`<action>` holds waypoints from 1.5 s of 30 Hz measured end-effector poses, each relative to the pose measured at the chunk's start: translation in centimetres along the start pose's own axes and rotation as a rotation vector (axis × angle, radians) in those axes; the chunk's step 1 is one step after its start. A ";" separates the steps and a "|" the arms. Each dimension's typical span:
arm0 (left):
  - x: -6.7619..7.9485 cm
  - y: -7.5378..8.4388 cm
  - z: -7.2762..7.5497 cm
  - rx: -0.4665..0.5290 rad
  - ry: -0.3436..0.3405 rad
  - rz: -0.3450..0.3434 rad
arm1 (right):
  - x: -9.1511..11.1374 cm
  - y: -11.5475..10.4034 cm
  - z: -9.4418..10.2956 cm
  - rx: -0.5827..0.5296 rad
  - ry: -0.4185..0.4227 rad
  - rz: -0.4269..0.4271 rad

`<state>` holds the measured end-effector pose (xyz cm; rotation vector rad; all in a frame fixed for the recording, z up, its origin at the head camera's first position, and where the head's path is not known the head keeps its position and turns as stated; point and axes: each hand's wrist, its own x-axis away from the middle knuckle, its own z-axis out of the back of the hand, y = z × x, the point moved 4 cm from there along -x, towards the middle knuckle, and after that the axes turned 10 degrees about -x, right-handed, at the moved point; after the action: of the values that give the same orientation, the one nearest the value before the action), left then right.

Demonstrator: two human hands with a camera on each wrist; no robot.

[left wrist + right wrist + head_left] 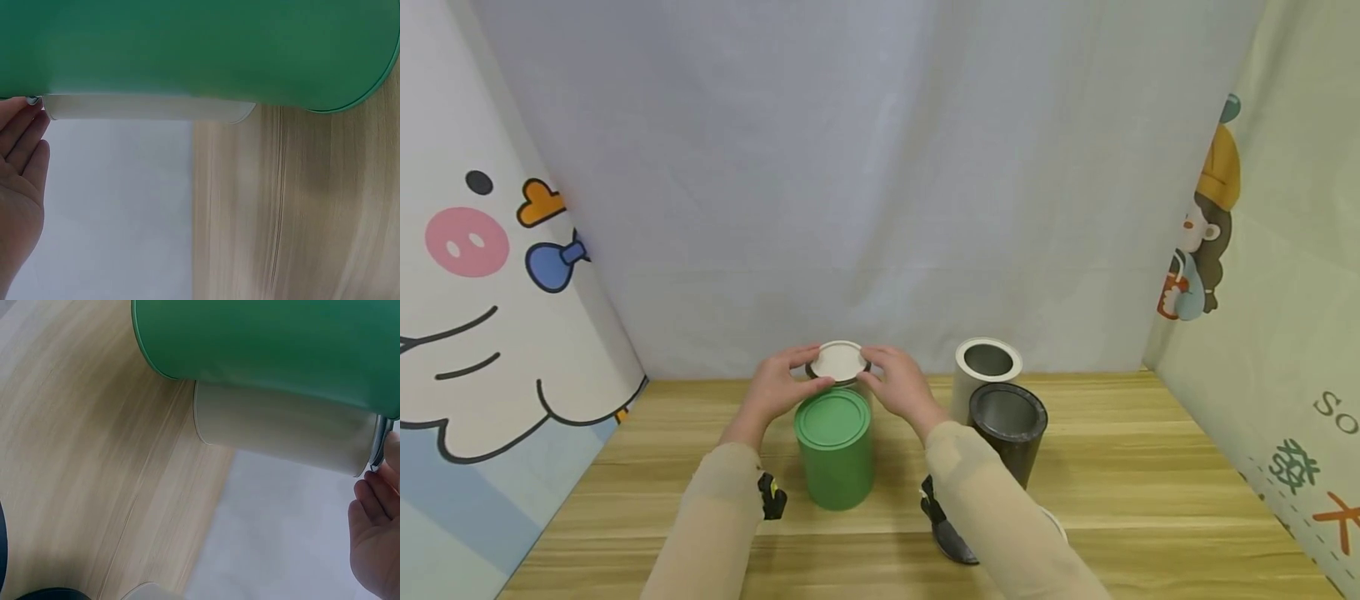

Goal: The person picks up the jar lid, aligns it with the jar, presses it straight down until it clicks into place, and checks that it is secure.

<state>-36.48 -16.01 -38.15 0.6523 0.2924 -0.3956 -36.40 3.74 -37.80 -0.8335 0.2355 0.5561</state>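
My left hand and right hand pinch opposite edges of a round white lid with a dark rim. The lid sits at the top of a white canister, which stands close behind a green canister. In the head view the green one hides most of the white canister. Thumbs are toward me at the near side of the lid. In the right wrist view the lid's dark rim shows at the canister's end, with my fingers right at it.
To the right stand an open white canister and, nearer, an open black canister. A dark disc lies on the wooden table, partly under my right forearm. A white rim peeks out beyond that sleeve. A grey curtain hangs behind.
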 end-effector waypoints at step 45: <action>-0.2 -0.4 0.5 -0.072 -0.108 0.005 | 0.2 -0.4 -0.5 0.097 -0.032 0.013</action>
<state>-36.77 -16.51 -37.92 0.5588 0.2016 -0.4125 -36.01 3.22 -38.02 -0.7289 0.2374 0.5658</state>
